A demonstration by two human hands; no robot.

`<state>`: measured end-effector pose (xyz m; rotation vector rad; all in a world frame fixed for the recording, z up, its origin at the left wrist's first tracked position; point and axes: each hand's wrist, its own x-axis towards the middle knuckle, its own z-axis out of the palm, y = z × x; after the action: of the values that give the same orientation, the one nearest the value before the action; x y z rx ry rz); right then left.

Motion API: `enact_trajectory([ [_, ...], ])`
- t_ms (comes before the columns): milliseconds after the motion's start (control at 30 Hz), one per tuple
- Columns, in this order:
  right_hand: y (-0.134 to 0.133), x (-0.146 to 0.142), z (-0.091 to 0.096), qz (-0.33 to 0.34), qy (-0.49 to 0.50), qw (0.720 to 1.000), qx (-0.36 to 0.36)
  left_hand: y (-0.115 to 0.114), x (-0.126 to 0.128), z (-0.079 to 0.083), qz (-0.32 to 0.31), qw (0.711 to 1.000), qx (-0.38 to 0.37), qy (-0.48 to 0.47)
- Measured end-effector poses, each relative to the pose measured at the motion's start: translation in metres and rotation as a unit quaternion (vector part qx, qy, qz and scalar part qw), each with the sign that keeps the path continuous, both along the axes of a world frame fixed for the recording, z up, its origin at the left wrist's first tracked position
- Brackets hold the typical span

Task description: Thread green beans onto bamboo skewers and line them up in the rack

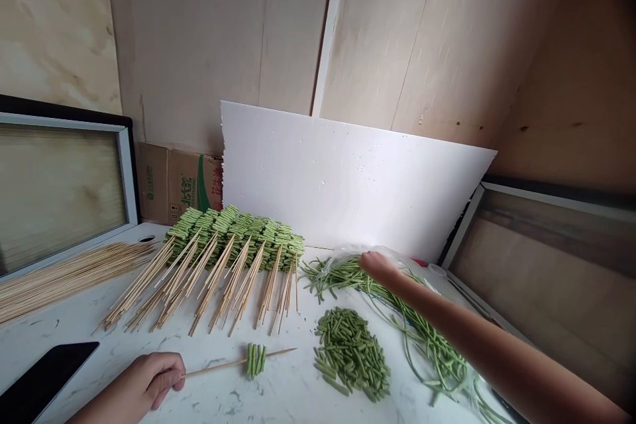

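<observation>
My left hand point(159, 376) is closed around the blunt end of a bamboo skewer point(213, 368), which points right with its tip bare. Several short green bean pieces point(256, 360) are threaded crosswise near the tip. Stretched out to the far right, my right hand point(377, 265) is over long green beans point(342, 273) that lie partly in a clear plastic bag point(397, 256). Its fingers are hidden, so whether it grips a bean does not show. Between the hands, nearer me, sits a pile of cut bean pieces point(352, 352).
Loaded bean skewers point(233, 232) are stacked at the back left, sticks toward me. Bare skewers point(74, 271) lie at the left, with a dark flat device point(44, 381) in front. Behind stand a cardboard box point(181, 179) and a white foam board point(342, 179). Framed glass panels point(59, 185) flank the table.
</observation>
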<state>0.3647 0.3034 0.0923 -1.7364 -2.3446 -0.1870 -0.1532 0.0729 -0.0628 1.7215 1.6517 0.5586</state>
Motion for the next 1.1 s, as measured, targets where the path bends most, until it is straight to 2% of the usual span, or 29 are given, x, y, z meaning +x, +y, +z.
enact_trajectory([
  [100, 0.006, -0.001, 0.013, -0.040, -0.051, 0.996, -0.053, 0.002, -0.004, -0.004, -0.001, 1.000, -0.009, -0.003],
  [200, 0.014, 0.001, 0.038, -0.061, -0.077, 0.994, -0.040, 0.004, -0.006, -0.006, 0.001, 1.000, -0.009, -0.007],
  [367, 0.023, -0.003, 0.076, -0.048, -0.103, 0.993, 0.037, 0.001, -0.001, 0.001, 0.000, 1.000, -0.006, -0.002],
  [533, 0.024, -0.009, 0.110, -0.026, -0.087, 0.986, 0.142, -0.004, 0.006, 0.014, 0.011, 1.000, 0.008, 0.010],
  [667, 0.024, -0.008, 0.152, -0.014, -0.049, 0.971, 0.235, -0.007, 0.000, 0.022, 0.012, 0.999, 0.013, 0.027],
  [733, 0.022, -0.006, 0.175, 0.013, 0.004, 0.950, 0.312, -0.007, -0.006, 0.024, 0.008, 0.999, 0.022, 0.033],
  [800, 0.016, -0.006, 0.195, 0.060, 0.072, 0.914, 0.394, -0.006, -0.012, 0.026, 0.003, 0.999, 0.032, 0.039],
  [900, -0.003, -0.010, 0.216, 0.105, 0.146, 0.868, 0.462, -0.007, -0.017, 0.029, 0.005, 0.998, 0.041, 0.044],
  [1000, -0.029, -0.018, 0.221, 0.119, 0.212, 0.843, 0.480, -0.010, -0.020, 0.031, 0.027, 0.997, 0.054, 0.051],
  [1100, -0.059, -0.031, 0.215, 0.135, 0.269, 0.828, 0.472, -0.014, -0.022, 0.032, 0.057, 0.992, 0.079, 0.084],
])
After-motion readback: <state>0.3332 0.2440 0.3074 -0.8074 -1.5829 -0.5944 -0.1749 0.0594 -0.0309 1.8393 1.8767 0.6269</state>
